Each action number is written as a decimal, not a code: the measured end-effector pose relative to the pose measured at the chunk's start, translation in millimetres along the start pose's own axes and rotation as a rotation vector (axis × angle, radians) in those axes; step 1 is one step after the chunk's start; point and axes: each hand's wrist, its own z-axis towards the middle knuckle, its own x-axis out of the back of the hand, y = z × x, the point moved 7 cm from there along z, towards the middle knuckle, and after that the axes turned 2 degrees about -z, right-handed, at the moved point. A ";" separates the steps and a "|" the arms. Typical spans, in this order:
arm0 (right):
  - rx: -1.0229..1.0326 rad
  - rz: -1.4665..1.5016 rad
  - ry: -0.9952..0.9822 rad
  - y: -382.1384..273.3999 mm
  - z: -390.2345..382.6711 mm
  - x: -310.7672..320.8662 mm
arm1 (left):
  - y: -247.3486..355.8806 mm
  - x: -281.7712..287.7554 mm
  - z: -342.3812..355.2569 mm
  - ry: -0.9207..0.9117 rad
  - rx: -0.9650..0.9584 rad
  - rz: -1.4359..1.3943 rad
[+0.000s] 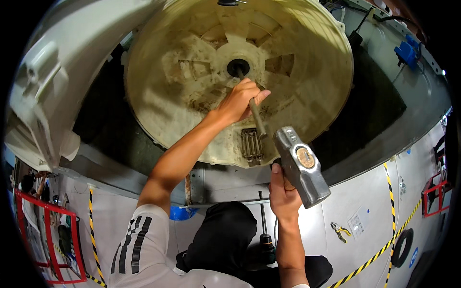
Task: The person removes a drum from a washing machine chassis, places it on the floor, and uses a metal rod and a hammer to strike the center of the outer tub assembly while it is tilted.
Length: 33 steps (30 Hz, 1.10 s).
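My left hand (241, 99) is closed around a metal rod (256, 115). The rod's far end meets the dark round hub hole (238, 67) at the centre of a stained, cream-coloured washing machine tub (158, 96); its near end points back toward me. My right hand (284, 194) grips a sledgehammer (302, 165) close below its heavy steel head. That head is raised at the tub's front rim, to the right of the rod's near end and apart from it. Most of the hammer's handle is hidden behind my hand and the head.
The tub sits inside a pale machine cabinet (225, 189). A screwdriver (264, 235) is beside my knee. Pliers with yellow handles (341, 232) and a black rubber ring (402, 247) lie on the floor at right. Striped tape (370, 259) marks the floor; red frames (48, 230) stand at left.
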 end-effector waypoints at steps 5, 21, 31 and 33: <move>0.096 -0.179 0.024 2.8 -8.6 -1.7 | -5.7 -2.6 -13.5 -0.001 -0.102 0.060; 0.337 -0.244 0.054 41.1 -48.6 -25.7 | -7.2 -6.3 -29.7 -0.088 -0.281 0.079; 0.053 -0.138 -0.013 84.9 -69.1 -38.3 | -7.7 -9.0 -29.5 -0.059 -0.316 0.135; 0.062 -0.132 -0.038 88.4 -65.1 -42.1 | -9.4 -8.0 -20.6 -0.053 -0.313 0.173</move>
